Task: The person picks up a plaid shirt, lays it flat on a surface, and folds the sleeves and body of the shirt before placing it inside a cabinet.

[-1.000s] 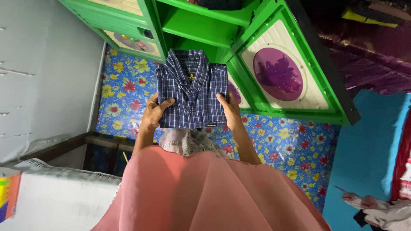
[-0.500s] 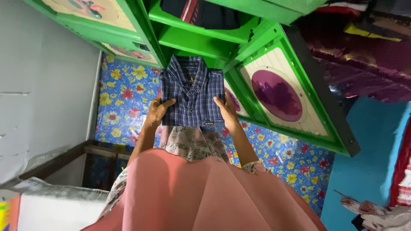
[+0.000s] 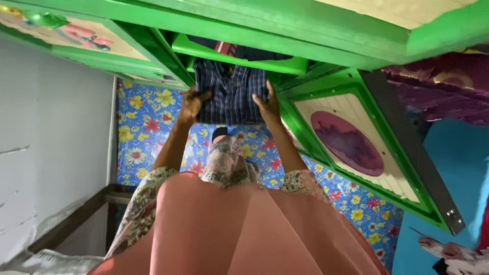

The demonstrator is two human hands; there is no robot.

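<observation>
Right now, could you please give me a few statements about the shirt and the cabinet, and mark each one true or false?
1. Both hands hold the folded shirt, the left hand on one side and the right hand on the other. True.
2. The shirt is plain red. False: it is dark blue with a light check.
3. The cabinet is green. True.
4. The cabinet door is shut. False: it stands open, showing a purple oval panel.
5. The floor is bare wood. False: it has a blue covering with flowers.
</observation>
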